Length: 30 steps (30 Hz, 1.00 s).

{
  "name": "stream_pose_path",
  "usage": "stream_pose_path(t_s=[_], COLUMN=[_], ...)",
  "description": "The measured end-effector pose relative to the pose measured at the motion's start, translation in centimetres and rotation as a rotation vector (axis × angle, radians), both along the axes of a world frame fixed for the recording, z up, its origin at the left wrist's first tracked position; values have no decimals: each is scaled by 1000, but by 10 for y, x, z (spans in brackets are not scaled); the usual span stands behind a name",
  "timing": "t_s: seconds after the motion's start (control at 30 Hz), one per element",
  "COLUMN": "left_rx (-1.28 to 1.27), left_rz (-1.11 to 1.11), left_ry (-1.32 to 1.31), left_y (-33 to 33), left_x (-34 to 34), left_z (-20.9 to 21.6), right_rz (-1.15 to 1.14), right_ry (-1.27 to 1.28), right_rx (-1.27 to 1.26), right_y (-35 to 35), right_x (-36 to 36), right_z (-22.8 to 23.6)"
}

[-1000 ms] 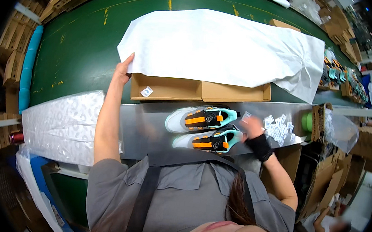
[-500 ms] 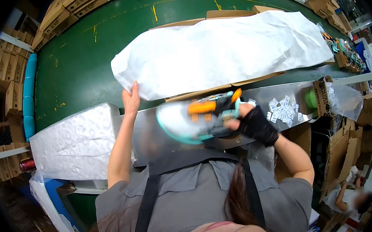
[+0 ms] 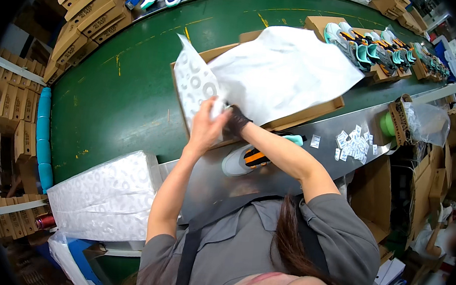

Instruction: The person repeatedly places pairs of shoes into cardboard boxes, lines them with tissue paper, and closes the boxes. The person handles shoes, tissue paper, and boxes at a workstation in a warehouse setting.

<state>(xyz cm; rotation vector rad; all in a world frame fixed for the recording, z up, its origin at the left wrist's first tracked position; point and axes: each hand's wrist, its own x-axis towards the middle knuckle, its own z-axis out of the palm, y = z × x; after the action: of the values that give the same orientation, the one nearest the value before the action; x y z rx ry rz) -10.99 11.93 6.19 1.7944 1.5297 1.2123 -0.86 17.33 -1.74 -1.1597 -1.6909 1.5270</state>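
Observation:
White tissue paper [image 3: 277,71] lies over an opened cardboard box [image 3: 317,111] on the green table. Its left end is folded up and over, showing a grey ring pattern. My left hand [image 3: 203,127] is closed on the paper at this fold, over the box's near left part. Beside it, touching or almost touching, is my right hand [image 3: 237,121] in a black fingerless glove; its fingers are blurred and partly hidden. Under my right forearm a grey-white sneaker [image 3: 240,161] with orange and black stripes and a mint collar rests on the metal ledge, partly covered.
A patterned tissue stack [image 3: 106,197] in clear plastic sits at the left. Small white packets [image 3: 355,145] lie in a pile on the ledge [image 3: 203,178]. Open boxes of sneakers [image 3: 369,49] line the far right. Cardboard boxes [image 3: 90,16] are stacked at the far left.
The sneaker has left my right hand and rests on the ledge. Both hands have come together at the paper, whose left end is folded over. More of the box shows.

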Motion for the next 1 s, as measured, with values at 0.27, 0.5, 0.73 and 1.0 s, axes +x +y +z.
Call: stream_pose_path(t_s=[0.27, 0.5, 0.73, 1.0], left_rx=[-219, -155, -246, -25], left_rz=[-36, -77, -242, -140], left_ry=[95, 913, 113, 466], left_y=[37, 32, -31, -83], left_x=[-33, -16, 25, 93], left_z=[-79, -102, -44, -80], right_rz=[-497, -220, 828, 1138], right_ry=[71, -4, 946, 923], right_rx=[40, -53, 251, -166], right_y=[21, -27, -88, -112], right_x=[129, 147, 160, 151], right_z=[-6, 159, 320, 359])
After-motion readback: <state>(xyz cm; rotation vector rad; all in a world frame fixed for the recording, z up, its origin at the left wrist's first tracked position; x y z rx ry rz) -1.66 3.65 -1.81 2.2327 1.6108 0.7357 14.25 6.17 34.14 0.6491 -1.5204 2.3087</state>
